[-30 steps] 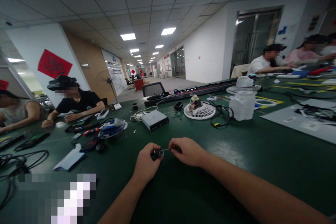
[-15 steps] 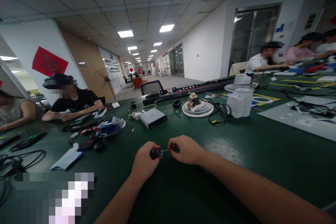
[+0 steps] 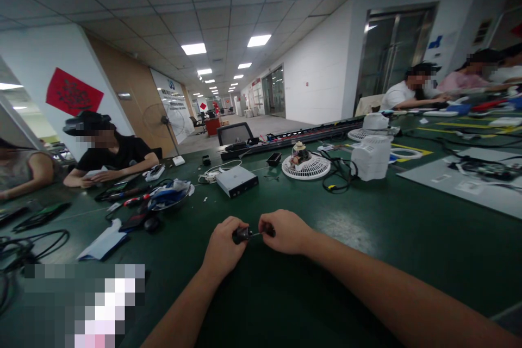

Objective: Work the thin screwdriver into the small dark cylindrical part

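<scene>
Over the near middle of the green table, my left hand [image 3: 223, 244] is closed around a dark cylindrical piece [image 3: 241, 235]. A thin metal shaft [image 3: 255, 234] reaches from that piece towards my right hand [image 3: 287, 232]. The fingers of my right hand are pinched at the shaft's other end, with something small and dark showing between them; its kind is hard to make out. Both hands are close together, a short gap apart. Beyond them lies a silver optical disc drive [image 3: 237, 180] with a black front.
Past the drive sit a white fan grille with a motor [image 3: 306, 163], a white plastic housing [image 3: 371, 157] and black cables [image 3: 338, 171]. To the left are a blue cloth bundle [image 3: 169, 196] and a folded paper [image 3: 104, 239]. A grey panel [image 3: 465, 185] lies right; people sit across the table.
The dark piece in my left hand has tilted slightly, showing more of its side. The hands have stayed nearly in place, and the whole view has shifted a little.
</scene>
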The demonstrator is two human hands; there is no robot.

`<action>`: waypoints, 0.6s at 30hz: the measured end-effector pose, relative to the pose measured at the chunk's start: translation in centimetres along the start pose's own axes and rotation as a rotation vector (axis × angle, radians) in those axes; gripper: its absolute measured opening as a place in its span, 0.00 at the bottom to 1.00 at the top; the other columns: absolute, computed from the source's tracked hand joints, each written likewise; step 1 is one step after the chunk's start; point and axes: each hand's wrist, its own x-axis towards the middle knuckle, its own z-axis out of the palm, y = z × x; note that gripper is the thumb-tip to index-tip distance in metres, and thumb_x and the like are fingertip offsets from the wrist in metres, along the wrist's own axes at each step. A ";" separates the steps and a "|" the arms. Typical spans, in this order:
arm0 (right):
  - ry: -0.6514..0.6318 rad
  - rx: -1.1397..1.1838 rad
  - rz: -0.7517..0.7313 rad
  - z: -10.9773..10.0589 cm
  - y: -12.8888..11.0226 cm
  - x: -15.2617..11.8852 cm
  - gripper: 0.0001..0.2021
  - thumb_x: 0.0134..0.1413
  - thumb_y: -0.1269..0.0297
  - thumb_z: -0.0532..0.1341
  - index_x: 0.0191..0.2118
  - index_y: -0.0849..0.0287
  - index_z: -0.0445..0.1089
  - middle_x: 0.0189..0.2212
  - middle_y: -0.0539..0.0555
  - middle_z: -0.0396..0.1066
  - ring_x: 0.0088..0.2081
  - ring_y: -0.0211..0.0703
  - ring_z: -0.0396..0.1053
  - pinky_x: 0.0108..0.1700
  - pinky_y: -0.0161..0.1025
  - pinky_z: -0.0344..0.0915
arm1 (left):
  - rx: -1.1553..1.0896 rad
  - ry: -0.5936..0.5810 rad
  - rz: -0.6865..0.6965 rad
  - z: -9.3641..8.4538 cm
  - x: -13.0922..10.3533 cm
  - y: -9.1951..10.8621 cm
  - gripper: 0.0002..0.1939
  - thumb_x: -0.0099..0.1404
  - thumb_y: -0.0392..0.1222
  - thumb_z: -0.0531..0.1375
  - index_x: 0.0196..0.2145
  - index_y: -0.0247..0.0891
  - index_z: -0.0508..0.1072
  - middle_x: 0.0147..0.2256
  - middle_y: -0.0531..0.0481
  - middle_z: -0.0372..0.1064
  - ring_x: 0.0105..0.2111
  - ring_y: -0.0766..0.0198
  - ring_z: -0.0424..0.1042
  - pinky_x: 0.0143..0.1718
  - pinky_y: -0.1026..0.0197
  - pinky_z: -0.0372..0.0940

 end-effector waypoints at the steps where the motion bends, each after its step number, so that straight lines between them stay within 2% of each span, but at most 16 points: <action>1: -0.012 0.019 -0.004 0.0 0.0 0.0 0.08 0.49 0.68 0.60 0.36 0.54 0.73 0.29 0.49 0.75 0.30 0.40 0.71 0.31 0.34 0.58 | 0.002 -0.004 0.004 0.0 0.0 0.1 0.10 0.54 0.29 0.61 0.33 0.40 0.74 0.37 0.49 0.73 0.40 0.57 0.72 0.41 0.57 0.65; 6: 0.019 -0.035 0.060 -0.2 0.2 0.0 0.07 0.50 0.67 0.60 0.37 0.54 0.73 0.29 0.50 0.75 0.29 0.41 0.70 0.29 0.35 0.56 | 0.024 -0.020 0.009 0.1 -0.1 0.4 0.10 0.55 0.30 0.61 0.35 0.41 0.74 0.38 0.50 0.73 0.40 0.57 0.72 0.41 0.57 0.64; 11: 0.040 -0.144 0.202 0.2 0.8 0.4 0.09 0.54 0.58 0.60 0.34 0.56 0.74 0.29 0.54 0.75 0.30 0.45 0.70 0.29 0.37 0.56 | 0.061 0.010 -0.078 0.2 -0.1 0.0 0.12 0.56 0.31 0.60 0.39 0.41 0.74 0.40 0.49 0.73 0.39 0.57 0.72 0.41 0.57 0.64; 14: 0.078 -0.079 0.235 0.7 0.8 0.7 0.13 0.58 0.56 0.56 0.36 0.55 0.76 0.29 0.54 0.75 0.31 0.43 0.71 0.29 0.37 0.57 | 0.072 0.025 -0.152 0.3 -0.1 -0.4 0.14 0.56 0.31 0.60 0.40 0.40 0.75 0.40 0.47 0.73 0.40 0.56 0.73 0.42 0.56 0.65; 18: -0.001 0.072 0.170 1.6 0.4 1.0 0.11 0.52 0.52 0.63 0.36 0.52 0.78 0.32 0.51 0.76 0.32 0.42 0.71 0.30 0.35 0.59 | 0.070 0.020 -0.208 0.4 0.0 -0.7 0.15 0.54 0.32 0.60 0.42 0.38 0.75 0.41 0.46 0.74 0.42 0.55 0.73 0.44 0.55 0.65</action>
